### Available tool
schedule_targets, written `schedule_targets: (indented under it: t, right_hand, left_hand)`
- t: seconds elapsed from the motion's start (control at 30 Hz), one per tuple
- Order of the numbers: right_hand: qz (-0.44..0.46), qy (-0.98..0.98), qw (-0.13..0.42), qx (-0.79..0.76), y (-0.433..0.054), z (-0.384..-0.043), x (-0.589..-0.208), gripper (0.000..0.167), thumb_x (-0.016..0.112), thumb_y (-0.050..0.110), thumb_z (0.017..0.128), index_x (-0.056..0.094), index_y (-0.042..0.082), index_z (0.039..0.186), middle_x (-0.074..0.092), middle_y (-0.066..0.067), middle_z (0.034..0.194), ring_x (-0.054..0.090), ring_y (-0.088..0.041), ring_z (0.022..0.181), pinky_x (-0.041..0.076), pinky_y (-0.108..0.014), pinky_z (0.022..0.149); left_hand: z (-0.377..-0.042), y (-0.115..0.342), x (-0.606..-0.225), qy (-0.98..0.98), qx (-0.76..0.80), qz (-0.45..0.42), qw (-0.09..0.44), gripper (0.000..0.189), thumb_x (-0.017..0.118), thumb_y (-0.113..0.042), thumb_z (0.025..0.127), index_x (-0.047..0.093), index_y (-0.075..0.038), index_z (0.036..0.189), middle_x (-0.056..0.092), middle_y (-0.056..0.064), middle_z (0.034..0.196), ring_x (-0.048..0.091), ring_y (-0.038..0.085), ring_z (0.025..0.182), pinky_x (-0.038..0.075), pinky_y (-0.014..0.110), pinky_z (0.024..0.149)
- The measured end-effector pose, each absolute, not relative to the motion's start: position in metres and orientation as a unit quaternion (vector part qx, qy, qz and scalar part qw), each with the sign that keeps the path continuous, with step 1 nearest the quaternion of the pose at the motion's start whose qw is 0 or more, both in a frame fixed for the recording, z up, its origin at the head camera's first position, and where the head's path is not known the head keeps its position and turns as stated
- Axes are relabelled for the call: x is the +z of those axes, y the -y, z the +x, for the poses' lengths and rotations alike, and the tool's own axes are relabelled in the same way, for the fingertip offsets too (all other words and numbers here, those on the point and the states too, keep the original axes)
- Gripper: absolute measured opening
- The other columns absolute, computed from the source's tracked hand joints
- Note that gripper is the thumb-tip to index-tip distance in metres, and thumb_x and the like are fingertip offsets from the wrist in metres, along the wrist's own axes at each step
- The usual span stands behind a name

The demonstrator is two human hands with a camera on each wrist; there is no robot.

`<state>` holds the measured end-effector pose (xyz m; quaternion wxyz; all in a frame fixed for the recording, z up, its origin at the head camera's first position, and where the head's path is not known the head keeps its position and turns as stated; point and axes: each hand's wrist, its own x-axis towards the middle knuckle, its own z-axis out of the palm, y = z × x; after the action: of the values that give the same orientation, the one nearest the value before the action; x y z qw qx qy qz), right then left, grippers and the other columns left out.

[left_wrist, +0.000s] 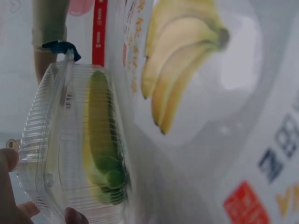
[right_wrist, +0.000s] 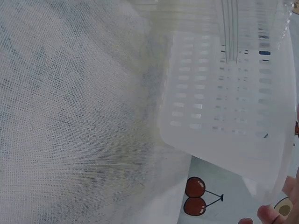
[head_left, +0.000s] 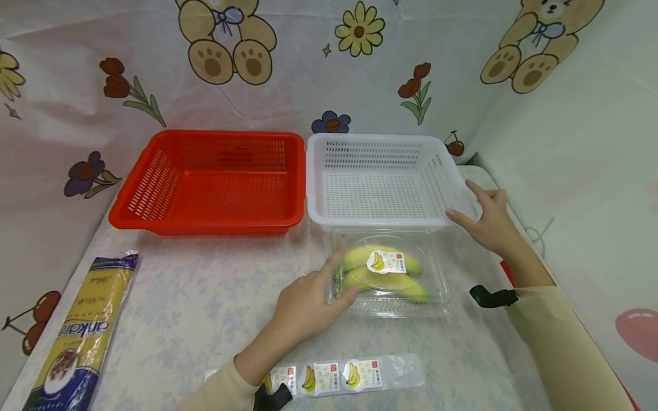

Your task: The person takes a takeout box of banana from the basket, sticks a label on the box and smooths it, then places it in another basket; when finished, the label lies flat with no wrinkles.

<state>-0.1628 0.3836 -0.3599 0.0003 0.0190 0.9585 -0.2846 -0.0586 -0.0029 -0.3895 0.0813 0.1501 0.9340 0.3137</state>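
Observation:
A clear plastic clamshell box (head_left: 437,285) holds green-yellow bananas (head_left: 382,283), with a banana-picture label (head_left: 388,262) showing on top. My left hand (head_left: 308,302) is at the box's left end, thumb and index finger spread over its edge; the left wrist view shows fingertips (left_wrist: 74,216) right beside the box wall. At the right front corner of the white basket (head_left: 377,221) is my right hand (head_left: 490,222), its thumb and index finger spread along the rim. In the right wrist view its fingertips (right_wrist: 268,213) appear just off the basket's corner.
A red basket (head_left: 221,224) stands left of the white one, at the back against the patterned cloth. A yellow and blue "ankara" packet (head_left: 82,331) lies at the left. A strip of banana labels (head_left: 339,377) lies near the front, partly under the left forearm.

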Motion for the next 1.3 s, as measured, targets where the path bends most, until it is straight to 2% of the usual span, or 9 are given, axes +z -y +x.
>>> schedule_targets:
  t: [0.13, 0.3, 0.37, 0.5, 0.7, 0.83, 0.93, 1.13, 1.3]
  right_hand:
    - [0.018, -0.955, 0.018, -0.295, -0.386, -0.171, -0.365, 0.096, 0.064, 0.052, 0.092, 0.004, 0.022, 0.161, 0.013, -0.028, 0.144, 0.029, -0.047, 0.124, 0.033, -0.063, 0.093]
    - [0.019, -0.953, 0.041, -0.3, -0.388, -0.176, -0.368, 0.098, 0.061, 0.053, 0.092, -0.002, 0.022, 0.161, 0.014, -0.031, 0.145, 0.028, -0.049, 0.127, 0.032, -0.065, 0.097]
    - [0.021, -0.953, 0.051, -0.298, -0.389, -0.177, -0.369, 0.099, 0.06, 0.054, 0.093, -0.003, 0.021, 0.161, 0.015, -0.031, 0.145, 0.03, -0.05, 0.126, 0.033, -0.065, 0.097]
    - [0.022, -0.955, 0.067, -0.287, -0.392, -0.178, -0.37, 0.099, 0.057, 0.057, 0.093, -0.006, 0.021, 0.16, 0.016, -0.033, 0.148, 0.032, -0.052, 0.126, 0.033, -0.067, 0.098]
    - [0.017, -0.954, 0.085, -0.288, -0.394, -0.179, -0.372, 0.099, 0.056, 0.057, 0.094, -0.01, 0.024, 0.159, 0.015, -0.035, 0.152, 0.032, -0.051, 0.127, 0.031, -0.073, 0.1]
    - [0.01, -0.951, 0.09, -0.295, -0.394, -0.18, -0.373, 0.099, 0.057, 0.055, 0.095, -0.011, 0.023, 0.159, 0.017, -0.035, 0.152, 0.032, -0.049, 0.127, 0.03, -0.073, 0.101]
    - [0.008, -0.949, 0.094, -0.3, -0.394, -0.181, -0.373, 0.1, 0.057, 0.053, 0.095, -0.012, 0.021, 0.159, 0.017, -0.036, 0.153, 0.03, -0.049, 0.13, 0.028, -0.074, 0.103]
    - [0.005, -0.945, 0.105, -0.31, -0.394, -0.181, -0.372, 0.1, 0.058, 0.051, 0.095, -0.014, 0.022, 0.158, 0.011, -0.034, 0.158, 0.025, -0.05, 0.138, 0.023, -0.076, 0.106]
    - [-0.007, -0.939, 0.103, -0.328, -0.394, -0.182, -0.371, 0.1, 0.059, 0.049, 0.096, -0.015, 0.023, 0.158, -0.004, -0.022, 0.166, 0.01, -0.051, 0.149, 0.013, -0.075, 0.111]
  left_hand:
    - [-0.058, 0.001, -0.394, -0.928, 0.326, 0.146, 0.106, 0.075, 0.039, -0.077, 0.091, 0.001, -0.056, 0.153, 0.073, 0.011, 0.116, 0.072, 0.027, 0.095, 0.044, 0.033, 0.054]
    - [-0.059, -0.001, -0.399, -0.916, 0.353, 0.138, 0.134, 0.076, 0.04, -0.078, 0.089, -0.001, -0.059, 0.151, 0.073, 0.014, 0.088, 0.064, 0.019, 0.067, 0.041, 0.032, 0.048]
    - [-0.059, -0.001, -0.4, -0.909, 0.367, 0.133, 0.145, 0.076, 0.042, -0.077, 0.089, -0.001, -0.061, 0.15, 0.071, 0.015, 0.083, 0.059, 0.018, 0.061, 0.041, 0.033, 0.046]
    - [-0.059, -0.001, -0.4, -0.896, 0.394, 0.125, 0.163, 0.076, 0.045, -0.076, 0.089, -0.001, -0.064, 0.148, 0.071, 0.02, 0.088, 0.058, 0.021, 0.06, 0.042, 0.035, 0.047]
    - [-0.06, 0.002, -0.401, -0.87, 0.44, 0.124, 0.186, 0.075, 0.049, -0.073, 0.09, -0.001, -0.066, 0.147, 0.067, 0.028, 0.119, 0.065, 0.026, 0.078, 0.047, 0.042, 0.061]
    - [-0.061, 0.004, -0.402, -0.836, 0.487, 0.125, 0.217, 0.076, 0.054, -0.064, 0.093, 0.0, -0.066, 0.146, 0.073, 0.021, 0.086, 0.067, 0.026, 0.068, 0.047, 0.042, 0.058]
    - [-0.061, 0.006, -0.403, -0.816, 0.513, 0.126, 0.235, 0.077, 0.056, -0.06, 0.094, 0.0, -0.066, 0.146, 0.063, 0.008, 0.057, 0.063, 0.025, 0.055, 0.045, 0.038, 0.053]
    - [-0.059, 0.011, -0.402, -0.803, 0.53, 0.13, 0.238, 0.076, 0.058, -0.054, 0.095, 0.004, -0.064, 0.148, 0.058, 0.004, 0.053, 0.06, 0.023, 0.052, 0.044, 0.034, 0.05]
    - [-0.055, 0.017, -0.402, -0.795, 0.541, 0.131, 0.241, 0.078, 0.06, -0.049, 0.096, 0.006, -0.063, 0.149, 0.059, 0.005, 0.053, 0.058, 0.023, 0.05, 0.043, 0.03, 0.049]
